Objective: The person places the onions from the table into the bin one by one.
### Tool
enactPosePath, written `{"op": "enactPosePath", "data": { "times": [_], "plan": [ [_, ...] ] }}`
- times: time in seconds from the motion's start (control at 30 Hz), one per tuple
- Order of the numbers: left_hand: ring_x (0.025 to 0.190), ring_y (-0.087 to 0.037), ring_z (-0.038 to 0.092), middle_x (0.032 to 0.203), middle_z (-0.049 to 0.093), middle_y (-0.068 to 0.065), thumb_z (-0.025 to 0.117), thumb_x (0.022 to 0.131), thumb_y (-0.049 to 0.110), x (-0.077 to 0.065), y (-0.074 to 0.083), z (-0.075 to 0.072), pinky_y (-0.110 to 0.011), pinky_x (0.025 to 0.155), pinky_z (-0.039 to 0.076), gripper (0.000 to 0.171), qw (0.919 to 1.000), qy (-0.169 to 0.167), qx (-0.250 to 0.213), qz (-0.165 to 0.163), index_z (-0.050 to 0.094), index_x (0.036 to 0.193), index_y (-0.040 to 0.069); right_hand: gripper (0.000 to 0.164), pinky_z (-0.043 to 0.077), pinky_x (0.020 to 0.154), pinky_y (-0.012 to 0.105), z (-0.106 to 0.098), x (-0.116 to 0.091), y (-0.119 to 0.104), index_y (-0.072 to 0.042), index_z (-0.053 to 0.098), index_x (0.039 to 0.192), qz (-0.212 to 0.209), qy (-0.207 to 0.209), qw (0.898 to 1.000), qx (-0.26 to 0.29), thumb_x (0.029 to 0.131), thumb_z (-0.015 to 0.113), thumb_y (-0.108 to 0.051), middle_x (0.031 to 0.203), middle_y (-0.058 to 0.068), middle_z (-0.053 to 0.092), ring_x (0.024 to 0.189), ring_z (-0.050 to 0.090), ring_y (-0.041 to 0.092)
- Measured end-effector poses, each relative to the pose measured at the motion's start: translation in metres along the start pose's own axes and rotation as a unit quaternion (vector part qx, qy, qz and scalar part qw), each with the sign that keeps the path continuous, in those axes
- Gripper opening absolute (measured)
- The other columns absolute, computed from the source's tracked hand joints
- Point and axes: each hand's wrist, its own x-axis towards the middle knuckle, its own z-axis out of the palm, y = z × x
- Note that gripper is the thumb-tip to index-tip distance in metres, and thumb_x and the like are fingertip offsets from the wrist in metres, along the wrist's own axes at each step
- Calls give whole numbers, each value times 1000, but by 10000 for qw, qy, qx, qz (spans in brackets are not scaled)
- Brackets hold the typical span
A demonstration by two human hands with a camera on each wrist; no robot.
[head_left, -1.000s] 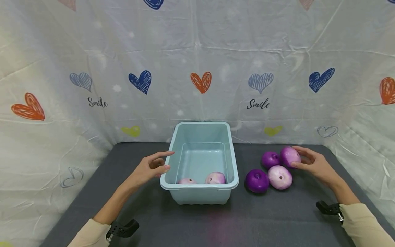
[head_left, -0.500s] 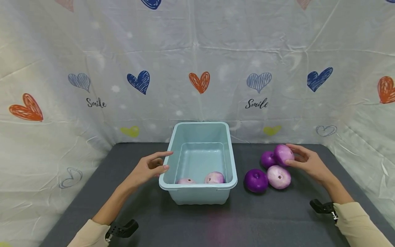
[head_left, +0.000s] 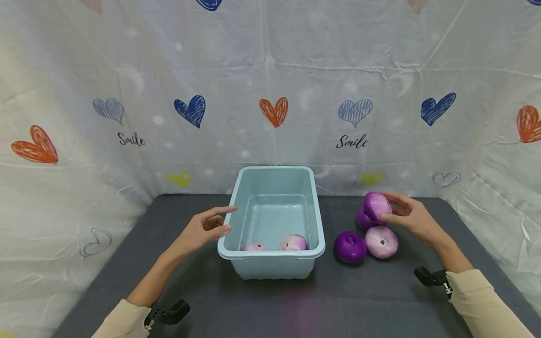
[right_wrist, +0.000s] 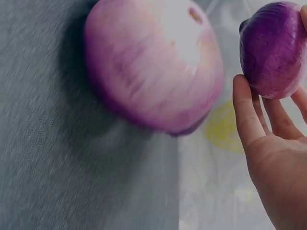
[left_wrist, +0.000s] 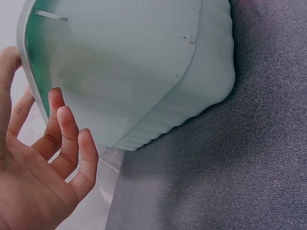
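My right hand (head_left: 412, 217) holds a purple onion (head_left: 377, 205) between thumb and fingers, just above another dark purple onion (head_left: 362, 219). A pale pink-white onion (head_left: 382, 242) and a deep purple onion (head_left: 350, 247) sit on the table in front of it. In the right wrist view, the held onion (right_wrist: 272, 50) rests against the fingertips, and the pale onion (right_wrist: 151, 67) looms close. My left hand (head_left: 205, 230) touches the left rim of a light blue plastic tub (head_left: 320, 230) with index finger and thumb apart; its other fingers curl loosely outside the wall.
Inside the tub, two pale onions lie near the front wall, one pinkish onion (head_left: 293, 242) and one partly hidden onion (head_left: 255, 247). A dark grey cloth (head_left: 351, 300) covers the table. Behind hangs a white curtain (head_left: 313, 80) printed with hearts.
My right hand has lifted the purple onion slightly and carried it left, from beside the dark purple onion to above it. My left hand has stayed at the tub's rim.
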Motion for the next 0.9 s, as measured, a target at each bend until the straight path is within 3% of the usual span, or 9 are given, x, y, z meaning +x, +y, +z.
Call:
{"op": "enactPosePath", "data": {
  "times": [0.37, 0.67, 0.9],
  "plan": [
    [72, -20, 53, 85, 57, -15, 68, 100, 14, -1, -1, -2, -38, 68, 49, 50, 9999, 2, -23, -130, 56, 148, 15, 65, 50, 92, 29, 16, 23, -17, -7, 45, 153, -105, -248, 9996, 89, 95, 74, -11, 153, 17, 41, 132, 47, 33],
    [66, -20, 50, 81, 55, -11, 68, 100, 15, 1, -2, -1, -42, 70, 50, 50, 9999, -19, -44, -137, 55, 149, 13, 63, 50, 91, 30, 28, 39, -34, -6, 48, 151, -427, -418, 9978, 294, 93, 75, -4, 146, 14, 47, 120, 55, 26],
    [65, -19, 51, 83, 58, -14, 69, 99, 15, 2, -1, -2, -38, 68, 50, 50, 9999, 3, -31, -163, 56, 147, 15, 63, 49, 94, 30, 39, 51, -46, -4, 50, 148, -593, -483, 9965, 346, 91, 76, -1, 145, 13, 49, 121, 54, 28]
  ]
}}
